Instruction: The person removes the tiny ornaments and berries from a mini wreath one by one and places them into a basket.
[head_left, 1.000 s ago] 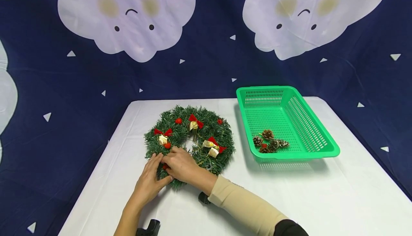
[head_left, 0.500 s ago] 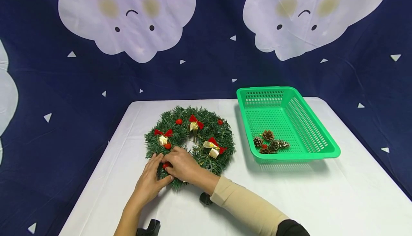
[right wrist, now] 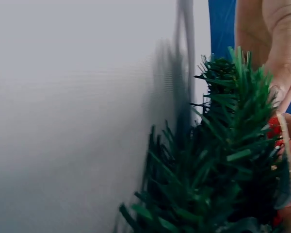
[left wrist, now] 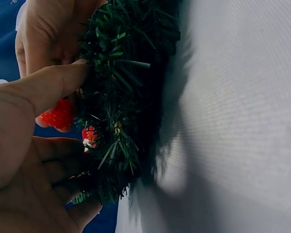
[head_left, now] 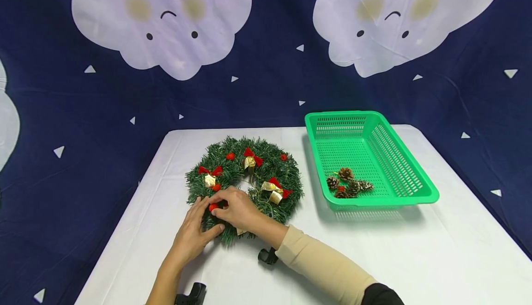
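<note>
A green tinsel wreath (head_left: 287, 171) with red bows, gold bells and red berries lies on the white table. My right hand (head_left: 238, 208) reaches across its lower left part and pinches a bumpy red berry (head_left: 213, 207) between thumb and index finger. In the left wrist view this red berry (left wrist: 58, 115) stands just off the foliage. Against the wreath's lower left edge rests my left hand (head_left: 193, 235), its fairly straight fingers and thumb spread apart and touching the greenery. A second red ornament (left wrist: 89, 136) shows among the needles near the left fingers.
To the right stands a green plastic basket (head_left: 399, 166) with several pinecones (head_left: 353, 187) and a small red piece in its near left corner. Black wrist mounts show below both forearms. A dark blue cloth (head_left: 274, 101) with clouds hangs behind the table.
The right hand has lifted slightly, and the berry has come up a little with it and shows more plainly between the fingers. My left hand has stayed in place.
</note>
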